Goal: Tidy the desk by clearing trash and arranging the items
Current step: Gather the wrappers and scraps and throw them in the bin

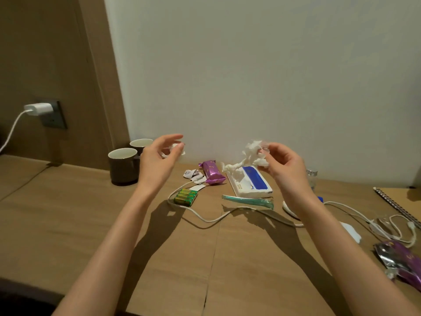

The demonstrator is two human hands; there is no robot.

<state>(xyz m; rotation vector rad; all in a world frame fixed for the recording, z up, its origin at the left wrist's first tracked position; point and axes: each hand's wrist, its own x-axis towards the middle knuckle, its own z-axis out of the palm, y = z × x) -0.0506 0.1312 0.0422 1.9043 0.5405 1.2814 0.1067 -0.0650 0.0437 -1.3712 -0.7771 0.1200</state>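
My left hand (159,156) is raised above the desk, its fingers closed on a small crumpled white tissue (175,148). My right hand (282,163) is also raised and grips a larger crumpled tissue (252,152). That tissue trails down toward the white and blue tissue pack (252,183) lying on the wooden desk (68,213). Below my hands lie a purple snack packet (211,172), a pack of green batteries (185,197), torn paper scraps (192,174), a teal hair clip (248,200) and a white cable (205,216).
Two dark cups (124,166) stand at the back left near the wall. A charger (38,109) is plugged into a wall socket at the left. A spiral notebook (398,201), a small glass jar (311,177), an opened purple wrapper (401,258) and tangled white cable (396,229) are at the right.
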